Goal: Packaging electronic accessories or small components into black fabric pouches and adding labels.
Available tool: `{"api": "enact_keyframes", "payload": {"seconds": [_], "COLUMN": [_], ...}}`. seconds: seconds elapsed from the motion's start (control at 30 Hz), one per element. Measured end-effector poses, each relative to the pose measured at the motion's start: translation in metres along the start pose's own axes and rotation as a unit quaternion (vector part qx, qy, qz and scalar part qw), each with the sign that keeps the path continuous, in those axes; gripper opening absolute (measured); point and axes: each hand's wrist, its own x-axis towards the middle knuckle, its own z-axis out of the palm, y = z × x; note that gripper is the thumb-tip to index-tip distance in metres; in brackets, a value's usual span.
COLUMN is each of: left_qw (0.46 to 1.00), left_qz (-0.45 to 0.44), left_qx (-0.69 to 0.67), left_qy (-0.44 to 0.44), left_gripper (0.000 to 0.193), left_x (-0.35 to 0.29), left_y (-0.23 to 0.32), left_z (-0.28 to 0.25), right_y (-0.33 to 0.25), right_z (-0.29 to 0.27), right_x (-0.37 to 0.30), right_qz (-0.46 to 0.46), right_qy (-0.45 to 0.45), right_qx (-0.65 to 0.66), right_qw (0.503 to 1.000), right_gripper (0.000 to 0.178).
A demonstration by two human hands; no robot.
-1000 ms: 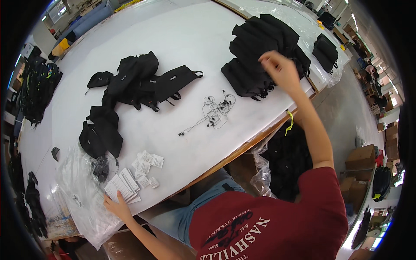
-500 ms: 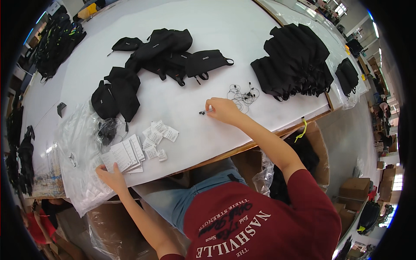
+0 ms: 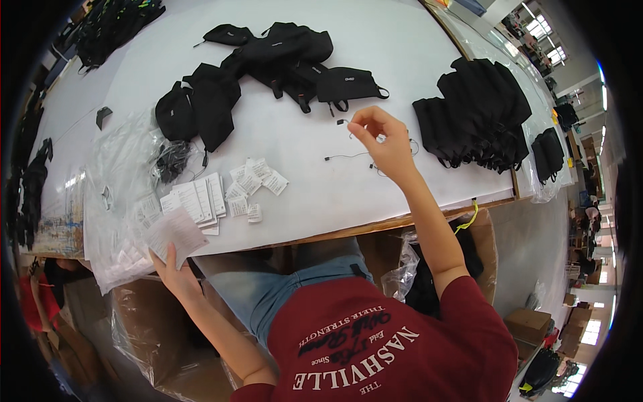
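My left hand [image 3: 173,266] grips a white printed card [image 3: 177,232] at the table's near edge, tilted beside a fanned stack of similar cards [image 3: 204,199]. My right hand [image 3: 390,146] is closed in a pinch above the table. A thin tag cord with a small black end piece [image 3: 341,122] shows at its fingertips. Partly hidden behind that hand lie more loose tag cords [image 3: 348,157]. Right of the card stack is a scatter of small white printed labels [image 3: 249,179].
Black fabric pouches [image 3: 278,53] lie in a loose heap at the back. A dense row of black pouches [image 3: 475,117] stands on the right. Clear plastic bags [image 3: 120,194] cover the left side of the white table [image 3: 301,201]. An open carton [image 3: 487,254] stands below its edge.
My left hand has lifted a card from beside the stack. My right hand has moved right and away from me, over the loose cords, still pinching. The view has shifted.
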Motion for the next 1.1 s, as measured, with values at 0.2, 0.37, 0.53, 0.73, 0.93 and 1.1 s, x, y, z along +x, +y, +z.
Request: {"api": "enact_keyframes", "payload": {"seconds": [0.2,0.37,0.53,0.73,0.93,1.1], "left_qw": [0.996,0.988,0.982,0.976,0.950,0.922], "left_qz": [-0.078,-0.123,-0.063,-0.034,-0.048,-0.113], "left_qx": [0.034,0.074,0.128,0.167,0.178,0.145], "left_qy": [0.004,-0.061,-0.123,-0.134,-0.251,-0.341], "left_gripper": [0.060,0.063,0.069,0.074,0.056,0.028], "left_x": [-0.024,-0.027,-0.023,-0.057,-0.080,-0.096], "left_y": [-0.005,-0.003,-0.019,-0.027,-0.032,-0.024], "left_z": [0.001,-0.005,-0.002,0.040,0.057,0.070], "right_y": [0.006,0.075,0.064,0.043,0.040,-0.008], "right_z": [-0.005,-0.009,0.009,0.049,0.051,0.037], "right_x": [-0.037,-0.083,-0.087,-0.075,-0.055,-0.063], "right_qz": [0.053,0.158,0.120,0.084,0.081,0.184], "right_qy": [-0.016,0.128,0.108,-0.190,-0.291,-0.174], "right_qx": [0.121,-0.007,-0.140,-0.211,-0.242,0.203], "right_qw": [0.991,0.979,0.977,0.955,0.922,0.946], "right_gripper": [0.009,0.015,0.023,0.021,0.014,0.008]}}
